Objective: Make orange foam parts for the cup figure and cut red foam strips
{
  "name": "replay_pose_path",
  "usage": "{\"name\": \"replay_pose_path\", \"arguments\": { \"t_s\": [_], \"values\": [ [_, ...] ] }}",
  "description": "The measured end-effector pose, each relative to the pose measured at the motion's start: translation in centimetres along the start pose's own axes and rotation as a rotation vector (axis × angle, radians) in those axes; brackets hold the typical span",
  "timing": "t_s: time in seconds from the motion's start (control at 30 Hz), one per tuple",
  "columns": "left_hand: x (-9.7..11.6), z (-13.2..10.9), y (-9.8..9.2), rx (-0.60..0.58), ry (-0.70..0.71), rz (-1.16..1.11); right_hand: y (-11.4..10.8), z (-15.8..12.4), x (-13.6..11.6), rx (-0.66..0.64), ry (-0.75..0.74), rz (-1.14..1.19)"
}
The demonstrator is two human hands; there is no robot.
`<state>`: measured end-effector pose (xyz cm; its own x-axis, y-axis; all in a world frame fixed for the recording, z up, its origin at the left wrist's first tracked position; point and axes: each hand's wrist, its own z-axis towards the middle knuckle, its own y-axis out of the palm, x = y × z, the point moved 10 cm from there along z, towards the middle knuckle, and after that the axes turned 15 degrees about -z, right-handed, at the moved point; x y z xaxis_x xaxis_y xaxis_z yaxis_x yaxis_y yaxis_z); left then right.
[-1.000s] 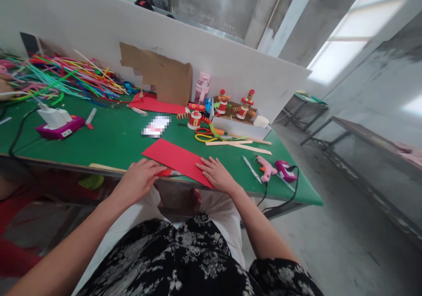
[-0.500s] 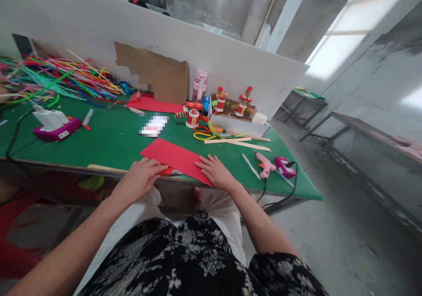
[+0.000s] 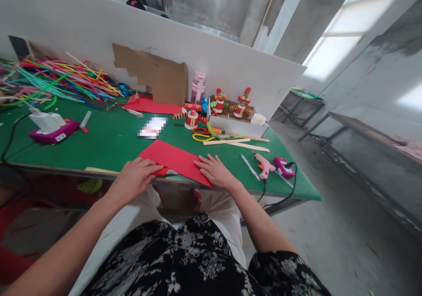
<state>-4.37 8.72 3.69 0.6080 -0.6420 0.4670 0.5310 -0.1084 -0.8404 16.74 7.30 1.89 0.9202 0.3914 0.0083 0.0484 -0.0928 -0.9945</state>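
Observation:
A sheet of red paper (image 3: 176,157) lies slanted at the front edge of the green table. My right hand (image 3: 216,172) rests flat on its right end, fingers spread and holding nothing. At the lower left edge of the paper, my left hand (image 3: 138,176) has its fingers pressed together on it, the thumb mostly hidden. A smaller red and whitish piece (image 3: 166,171) shows from beneath the sheet beside the left fingertips; most of it is covered.
Scissors (image 3: 202,135), wooden strips (image 3: 227,142) and a small red-and-white figure (image 3: 191,119) lie beyond the paper. On the right are a pink glue gun (image 3: 264,165), a pen (image 3: 249,167) and a purple power block (image 3: 284,167). Colourful pipe cleaners (image 3: 66,78) pile up at far left.
The view has shifted slightly. My left hand still presses at the paper's lower left edge, and my right hand stays flat on its right end. The paper has hardly moved.

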Motion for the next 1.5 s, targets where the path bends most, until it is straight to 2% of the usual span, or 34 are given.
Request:
{"name": "replay_pose_path", "arguments": {
  "t_s": [0.1,0.33,0.5,0.7,1.3,1.5],
  "values": [
    [-0.3,0.0,-0.2,0.01,-0.01,0.007,-0.6,0.7,-0.4,0.037,0.015,0.023],
    [0.4,-0.1,0.6,0.022,0.046,-0.026,0.4,1.5,-1.6,0.026,-0.029,-0.038],
    [0.5,-0.2,0.9,0.009,0.084,-0.032,0.5,1.4,-1.5,0.027,-0.025,-0.07],
    [0.7,0.2,1.4,-0.063,0.087,-0.043,0.6,1.5,-1.5,0.026,-0.025,-0.074],
    [1.5,0.3,1.6,-0.061,0.088,-0.048,0.6,1.6,-1.6,0.052,-0.022,-0.07],
    [1.9,0.6,2.0,-0.093,0.101,-0.084,0.7,1.6,-1.5,0.045,-0.02,-0.067]
  ]
}}
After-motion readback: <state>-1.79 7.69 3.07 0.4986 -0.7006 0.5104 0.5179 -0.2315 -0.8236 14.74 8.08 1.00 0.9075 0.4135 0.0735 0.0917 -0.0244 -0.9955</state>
